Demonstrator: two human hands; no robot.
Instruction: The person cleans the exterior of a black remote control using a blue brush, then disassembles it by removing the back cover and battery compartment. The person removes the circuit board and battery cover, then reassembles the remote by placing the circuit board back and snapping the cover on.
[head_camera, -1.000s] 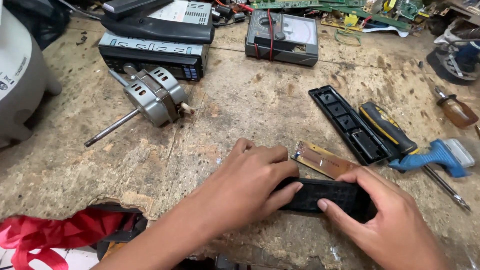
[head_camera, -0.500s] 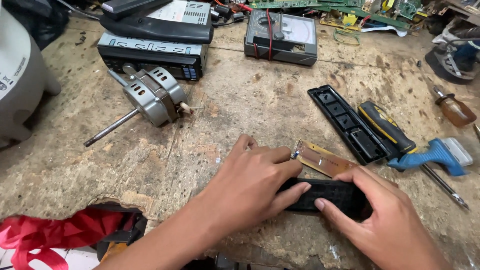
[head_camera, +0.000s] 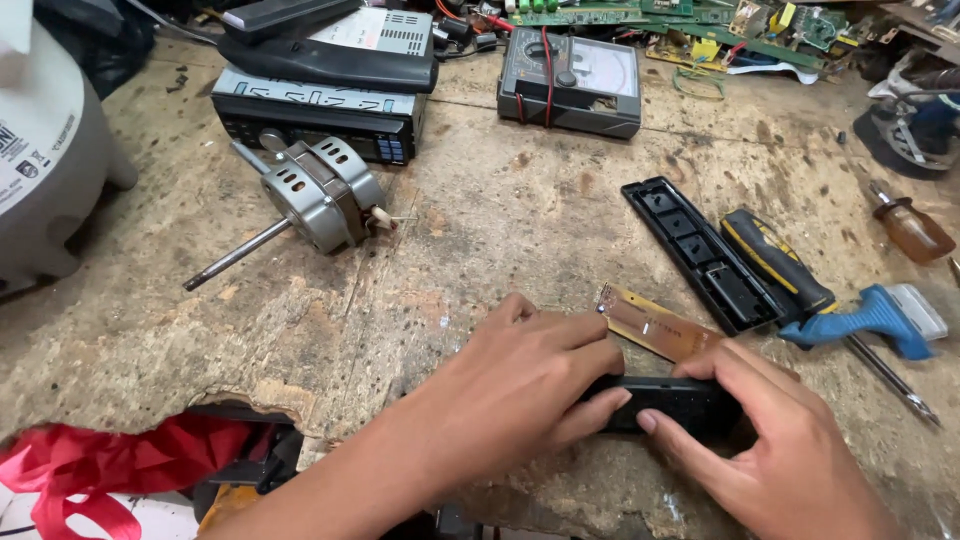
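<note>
Worn, stained wooden workbench (head_camera: 480, 240), chipped along its near edge. At the far left edge stands a white rounded appliance body (head_camera: 45, 160). Below the broken near-left edge hangs red cloth (head_camera: 110, 465). Left of centre lies a grey electric motor (head_camera: 320, 195), its shaft pointing toward the near-left. Just behind the motor, toward the far edge, sits a black car stereo unit (head_camera: 310, 115) with other flat black housings stacked on it. At the far edge, centre, lies an analog multimeter (head_camera: 572, 80); green circuit boards (head_camera: 700, 20) lie behind it.

Left hand (head_camera: 520, 385) rests palm down near the near edge, centre; fingers are curled over the left end of a black remote-like casing (head_camera: 670, 405), pressing on it. Right hand (head_camera: 770, 445) clamps the right end of the casing, thumb on the near side, fingers over the top. The casing lies flat on the bench between both hands. Just behind it lies a tan circuit strip (head_camera: 655, 322), touching or nearly touching it; cannot tell which.

Right of centre lies a long black cover panel (head_camera: 700, 255), with a black-and-yellow-handled tool (head_camera: 775, 260) beside it, then a blue-handled screwdriver (head_camera: 870, 320). A brown-handled screwdriver (head_camera: 910, 228) lies near the right edge.
</note>
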